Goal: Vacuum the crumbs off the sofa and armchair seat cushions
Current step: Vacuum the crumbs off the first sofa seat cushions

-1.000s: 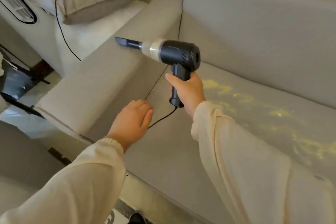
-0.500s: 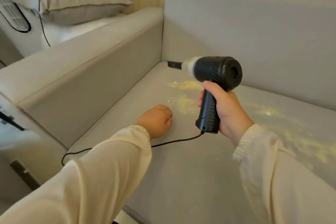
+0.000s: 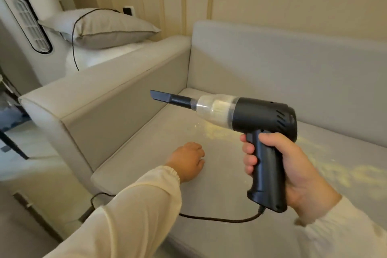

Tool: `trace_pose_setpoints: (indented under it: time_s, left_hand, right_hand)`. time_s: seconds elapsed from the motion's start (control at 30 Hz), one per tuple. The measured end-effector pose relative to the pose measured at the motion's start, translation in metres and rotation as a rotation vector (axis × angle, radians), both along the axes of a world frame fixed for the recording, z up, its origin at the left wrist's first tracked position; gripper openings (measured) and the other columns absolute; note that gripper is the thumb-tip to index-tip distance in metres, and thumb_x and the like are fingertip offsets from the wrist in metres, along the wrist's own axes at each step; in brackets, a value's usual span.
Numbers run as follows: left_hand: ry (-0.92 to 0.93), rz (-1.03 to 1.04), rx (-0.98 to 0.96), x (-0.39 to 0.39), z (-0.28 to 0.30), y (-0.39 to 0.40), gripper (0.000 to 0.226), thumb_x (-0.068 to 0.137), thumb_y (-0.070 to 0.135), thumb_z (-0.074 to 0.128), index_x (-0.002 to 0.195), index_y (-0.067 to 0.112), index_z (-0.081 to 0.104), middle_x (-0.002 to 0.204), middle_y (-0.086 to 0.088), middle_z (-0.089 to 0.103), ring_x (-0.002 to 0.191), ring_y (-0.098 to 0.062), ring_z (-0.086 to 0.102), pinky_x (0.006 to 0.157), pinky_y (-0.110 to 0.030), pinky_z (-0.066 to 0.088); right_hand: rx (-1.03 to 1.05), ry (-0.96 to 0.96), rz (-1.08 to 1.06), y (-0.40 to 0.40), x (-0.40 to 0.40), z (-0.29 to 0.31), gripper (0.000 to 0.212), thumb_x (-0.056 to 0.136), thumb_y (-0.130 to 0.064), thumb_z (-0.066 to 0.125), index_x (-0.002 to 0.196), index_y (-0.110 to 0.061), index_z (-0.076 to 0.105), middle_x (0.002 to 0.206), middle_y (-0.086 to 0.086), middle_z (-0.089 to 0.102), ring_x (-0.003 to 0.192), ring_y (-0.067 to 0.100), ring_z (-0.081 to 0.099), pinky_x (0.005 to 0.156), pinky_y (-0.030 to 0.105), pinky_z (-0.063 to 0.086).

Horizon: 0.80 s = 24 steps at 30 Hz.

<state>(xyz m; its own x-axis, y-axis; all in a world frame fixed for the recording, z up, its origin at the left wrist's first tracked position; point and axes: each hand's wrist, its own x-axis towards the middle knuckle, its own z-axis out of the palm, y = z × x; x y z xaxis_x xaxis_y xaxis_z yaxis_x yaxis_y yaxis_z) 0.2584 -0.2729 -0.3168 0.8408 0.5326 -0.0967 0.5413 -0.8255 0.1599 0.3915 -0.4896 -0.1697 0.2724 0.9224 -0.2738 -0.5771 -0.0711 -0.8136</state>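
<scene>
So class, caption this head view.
Right hand grips black handheld vacuum above yellow crumbs on grey sofa cushion.

Two bare hands, left hand (image 3: pixel 189 160) and right hand (image 3: pixel 293 170), emerging from long loose cream-coloured fabric sleeves (image 3: pixel 134 211). Left cuff gathered with elastic at the wrist; soft folds along both forearms. No rings visible.

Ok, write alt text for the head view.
A right hand grips a black handheld vacuum above a grey sofa seat strewn with yellow crumbs. The left hand rests on the cushion, fingers curled.
</scene>
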Motion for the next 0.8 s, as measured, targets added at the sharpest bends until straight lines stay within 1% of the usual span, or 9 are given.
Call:
trace_pose_setpoints:
  time_s: [0.07, 0.1, 0.17, 0.23, 0.3, 0.43, 0.6, 0.73, 0.8]
  left_hand:
    - [0.014, -0.013, 0.005, -0.01, 0.0, -0.006, 0.041, 0.109, 0.034, 0.039, 0.138, 0.013, 0.06, 0.152, -0.006, 0.048, 0.142, -0.025, 0.04, 0.114, -0.039, 0.037]
    - [0.021, -0.013, 0.011, -0.014, 0.001, -0.009, 0.042, 0.109, 0.035, 0.039, 0.139, 0.014, 0.059, 0.153, -0.006, 0.047, 0.143, -0.025, 0.039, 0.114, -0.04, 0.037]
    - [0.022, -0.002, 0.016, -0.018, 0.003, -0.014, 0.044, 0.109, 0.036, 0.039, 0.141, 0.014, 0.057, 0.157, -0.006, 0.043, 0.147, -0.024, 0.035, 0.116, -0.041, 0.036]
    - [0.001, 0.006, 0.013, -0.02, 0.006, -0.021, 0.045, 0.109, 0.038, 0.037, 0.144, 0.014, 0.055, 0.161, -0.005, 0.04, 0.149, -0.024, 0.032, 0.118, -0.041, 0.034]
    - [-0.012, 0.003, 0.009, -0.023, 0.007, -0.028, 0.046, 0.11, 0.038, 0.036, 0.145, 0.014, 0.053, 0.161, -0.006, 0.038, 0.15, -0.024, 0.03, 0.119, -0.042, 0.031]
    - [0.034, 0.027, 0.046, -0.034, -0.007, -0.031, 0.05, 0.109, 0.042, 0.033, 0.15, 0.016, 0.046, 0.164, -0.004, 0.032, 0.153, -0.024, 0.025, 0.123, -0.047, 0.021]
    - [0.047, 0.126, -0.049, -0.042, -0.035, -0.017, 0.054, 0.109, 0.042, 0.033, 0.159, 0.021, 0.031, 0.171, -0.001, 0.018, 0.158, -0.022, 0.012, 0.125, -0.062, 0.007]
    - [0.033, 0.227, -0.12, -0.046, -0.062, -0.008, 0.06, 0.108, 0.049, 0.031, 0.164, 0.031, 0.018, 0.174, 0.006, 0.007, 0.16, -0.017, 0.003, 0.125, -0.062, 0.001]
    - [0.003, 0.263, -0.126, -0.046, -0.06, 0.006, 0.062, 0.108, 0.051, 0.032, 0.165, 0.032, 0.017, 0.174, 0.006, 0.007, 0.16, -0.018, 0.002, 0.127, -0.059, 0.002]
  right_hand:
    - [0.007, -0.096, -0.019, -0.007, -0.008, 0.01, 0.038, 0.083, -0.023, 0.073, 0.114, -0.001, 0.07, 0.081, 0.009, 0.065, 0.062, 0.02, 0.061, 0.058, 0.031, 0.058]
    - [-0.015, -0.208, -0.07, -0.005, -0.013, 0.014, 0.04, 0.083, -0.025, 0.076, 0.114, -0.001, 0.07, 0.081, 0.01, 0.067, 0.064, 0.021, 0.063, 0.061, 0.034, 0.059]
    - [-0.108, -0.465, -0.243, 0.01, -0.019, 0.017, 0.028, 0.088, -0.024, 0.081, 0.107, -0.005, 0.073, 0.08, 0.011, 0.071, 0.07, 0.025, 0.068, 0.069, 0.041, 0.062]
    - [-0.198, -0.619, -0.342, 0.03, -0.023, 0.014, 0.018, 0.089, -0.022, 0.08, 0.101, -0.01, 0.074, 0.08, 0.01, 0.074, 0.076, 0.025, 0.072, 0.079, 0.045, 0.064]
    - [-0.233, -0.648, -0.366, 0.049, -0.026, 0.007, 0.018, 0.086, -0.021, 0.079, 0.101, -0.011, 0.075, 0.08, 0.009, 0.074, 0.077, 0.025, 0.073, 0.082, 0.047, 0.063]
    - [-0.246, -0.633, -0.394, 0.073, -0.027, -0.012, 0.021, 0.085, -0.019, 0.077, 0.104, -0.01, 0.074, 0.077, 0.006, 0.072, 0.075, 0.024, 0.071, 0.08, 0.044, 0.063]
    - [-0.257, -0.662, -0.405, 0.091, -0.01, -0.04, 0.027, 0.085, -0.026, 0.082, 0.108, -0.016, 0.074, 0.091, 0.011, 0.077, 0.076, 0.023, 0.074, 0.081, 0.045, 0.065]
    - [-0.309, -0.694, -0.413, 0.082, 0.011, -0.064, 0.024, 0.085, -0.033, 0.083, 0.102, -0.018, 0.075, 0.09, 0.01, 0.08, 0.086, 0.03, 0.077, 0.085, 0.047, 0.064]
    - [-0.345, -0.7, -0.435, 0.075, 0.023, -0.072, 0.024, 0.085, -0.036, 0.084, 0.098, -0.017, 0.075, 0.092, 0.011, 0.08, 0.091, 0.034, 0.076, 0.084, 0.044, 0.061]
